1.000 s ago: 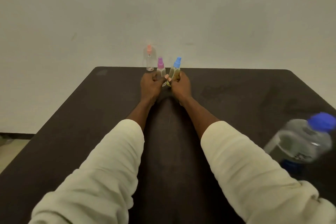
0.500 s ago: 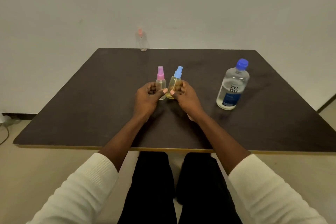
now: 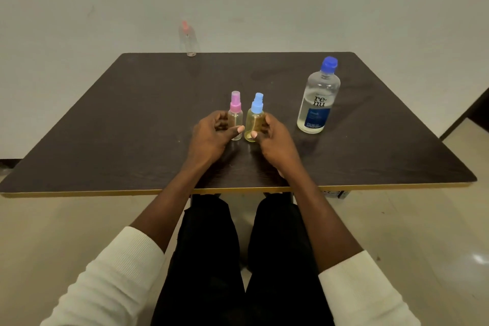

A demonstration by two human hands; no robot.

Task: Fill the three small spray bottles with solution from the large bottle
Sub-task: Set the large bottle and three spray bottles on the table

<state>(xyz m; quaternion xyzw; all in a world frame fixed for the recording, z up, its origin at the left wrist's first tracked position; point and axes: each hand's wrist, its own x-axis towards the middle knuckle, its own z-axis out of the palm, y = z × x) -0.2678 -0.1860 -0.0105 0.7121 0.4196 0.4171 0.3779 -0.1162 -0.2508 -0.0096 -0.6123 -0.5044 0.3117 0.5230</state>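
Note:
Two small spray bottles stand side by side at the middle of the dark table (image 3: 105,124). My left hand (image 3: 211,136) curls round the clear one with the pink cap (image 3: 235,116), thumb across its front. My right hand (image 3: 276,141) curls round the yellowish one with the blue cap (image 3: 254,120), thumb on its lower front. A third small clear bottle with a reddish cap (image 3: 188,40) stands alone at the table's far edge. The large clear bottle with a blue cap and blue label (image 3: 318,98) stands upright to the right of my right hand, apart from it.
A pale wall rises just behind the table's far edge. My dark-trousered legs sit under the near edge, which has a yellow trim. Pale floor shows on both sides, with a dark strip at the far right.
Both hands have drawn the pink-capped and blue-capped bottles from the far edge back to the table's middle. The reddish-capped bottle stayed at the far edge. Since half a second ago my thumbs have parted slightly.

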